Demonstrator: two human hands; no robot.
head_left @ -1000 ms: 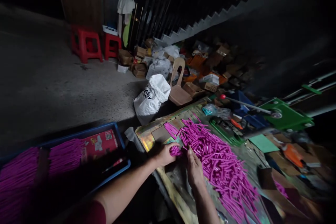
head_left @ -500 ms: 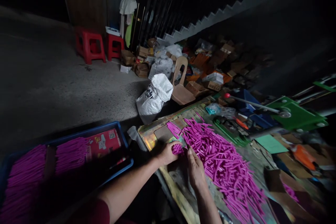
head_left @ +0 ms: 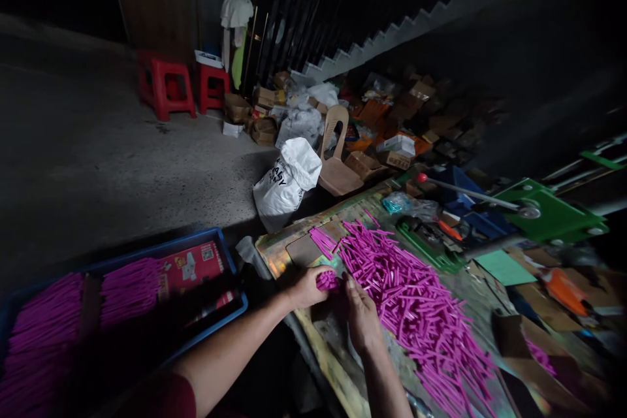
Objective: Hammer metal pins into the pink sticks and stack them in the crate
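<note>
My left hand [head_left: 304,287] is closed round a small bundle of pink paper tubes [head_left: 327,281], held end-on at the near left corner of the worktable [head_left: 287,251]. My right hand [head_left: 361,315] lies just right of it, fingers reaching to the edge of a big loose pile of pink tubes [head_left: 411,304] that runs across the table. Its fingertips touch the bundle and the pile, but I cannot see whether they pinch a tube.
A blue crate [head_left: 223,255] at lower left holds packed rows of pink tubes and a red printed sheet. Behind the pile stand a green lever press [head_left: 543,212], tools and scraps. On the floor beyond are a white sack [head_left: 287,179], a tan plastic chair [head_left: 336,163], boxes and red stools [head_left: 166,85].
Both hands stay at the bundle; the right hand's fingers have shifted slightly toward it. The view has barely moved.
</note>
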